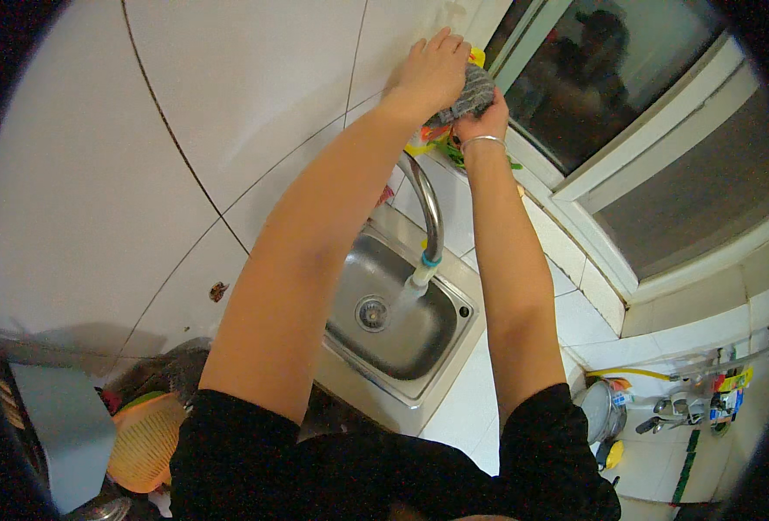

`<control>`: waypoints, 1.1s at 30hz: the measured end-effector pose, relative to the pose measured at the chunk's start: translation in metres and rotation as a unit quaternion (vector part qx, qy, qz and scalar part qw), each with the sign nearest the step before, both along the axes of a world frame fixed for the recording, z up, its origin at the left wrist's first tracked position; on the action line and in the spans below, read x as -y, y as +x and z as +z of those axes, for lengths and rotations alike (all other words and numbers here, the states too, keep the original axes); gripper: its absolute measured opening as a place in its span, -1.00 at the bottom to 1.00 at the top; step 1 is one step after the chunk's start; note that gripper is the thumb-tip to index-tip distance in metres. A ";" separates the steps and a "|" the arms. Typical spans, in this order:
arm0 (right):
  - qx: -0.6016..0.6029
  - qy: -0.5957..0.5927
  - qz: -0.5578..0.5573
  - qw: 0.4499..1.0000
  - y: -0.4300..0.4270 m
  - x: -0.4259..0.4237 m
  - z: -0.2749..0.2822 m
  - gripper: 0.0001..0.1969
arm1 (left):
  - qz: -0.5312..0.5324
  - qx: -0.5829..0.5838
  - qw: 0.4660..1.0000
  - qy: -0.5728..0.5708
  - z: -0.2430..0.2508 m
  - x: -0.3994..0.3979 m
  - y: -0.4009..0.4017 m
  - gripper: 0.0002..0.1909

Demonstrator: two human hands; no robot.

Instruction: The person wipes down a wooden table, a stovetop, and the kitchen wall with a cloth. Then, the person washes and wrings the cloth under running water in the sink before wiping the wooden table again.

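Both my arms reach forward past the sink to the corner between the tiled wall and the window. A grey striped cloth point(477, 91) is bunched up there. My right hand point(488, 120) holds it from below and wears a bracelet at the wrist. My left hand point(433, 71) grips its left side, close to the wall, with the fingertips pointing up. Below my arms, water runs from the curved metal faucet point(431, 202) into the stainless steel sink point(433, 332). Colourful packaging and green stalks point(451, 153) lie behind the cloth, partly hidden.
On my right is a framed window point(573, 189). An orange plastic basket point(146, 443) and a grey-blue panel point(65, 430) are at lower left. A round metal pan or lid point(599, 410), a yellow hose point(628, 372) and hanging utensils point(677, 410) appear at lower right.
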State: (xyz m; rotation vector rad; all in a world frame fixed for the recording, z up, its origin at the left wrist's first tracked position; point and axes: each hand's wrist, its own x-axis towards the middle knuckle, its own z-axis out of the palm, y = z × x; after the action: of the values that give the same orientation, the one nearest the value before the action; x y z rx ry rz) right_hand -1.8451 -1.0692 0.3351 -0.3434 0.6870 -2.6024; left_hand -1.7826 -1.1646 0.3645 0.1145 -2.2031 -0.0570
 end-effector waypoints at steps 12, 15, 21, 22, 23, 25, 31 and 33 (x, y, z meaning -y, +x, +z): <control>-0.007 -0.072 0.045 0.996 0.002 0.012 -0.003 -0.60 | 0.024 -0.052 0.996 -0.066 -0.013 0.007 0.002 -0.64; -0.029 -0.050 0.007 0.998 0.007 0.008 -0.004 -0.60 | 0.012 -0.020 0.999 -0.029 -0.009 0.000 0.007 -0.64; 0.004 -0.036 0.037 0.999 0.007 -0.004 -0.005 -0.60 | -0.016 0.079 0.997 0.016 0.009 0.001 0.018 -0.51; 0.026 -0.018 0.027 0.999 0.014 -0.003 -0.005 -0.59 | -0.008 0.075 0.997 -0.001 0.007 0.003 0.019 -0.53; 0.023 -0.020 0.028 0.999 0.014 -0.001 -0.005 -0.59 | 0.000 0.070 0.997 -0.019 0.006 0.006 0.019 -0.54; 0.020 -0.034 0.045 0.998 0.009 -0.005 -0.010 -0.59 | -0.018 0.093 0.995 0.001 0.010 -0.002 0.018 -0.53; -0.035 -0.065 0.047 0.996 0.021 0.004 0.001 -0.61 | 0.012 -0.002 1.000 -0.024 -0.010 0.001 0.000 -0.62; -0.030 -0.074 0.050 0.996 0.019 0.001 0.001 -0.61 | 0.001 0.022 1.000 -0.017 -0.009 -0.004 0.000 -0.61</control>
State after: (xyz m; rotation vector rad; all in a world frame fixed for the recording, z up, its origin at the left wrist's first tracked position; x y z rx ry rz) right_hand -1.8265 -1.0698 0.3365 -0.4891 0.4850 -2.5628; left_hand -1.7825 -1.1610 0.3550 0.0996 -2.2462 -0.0162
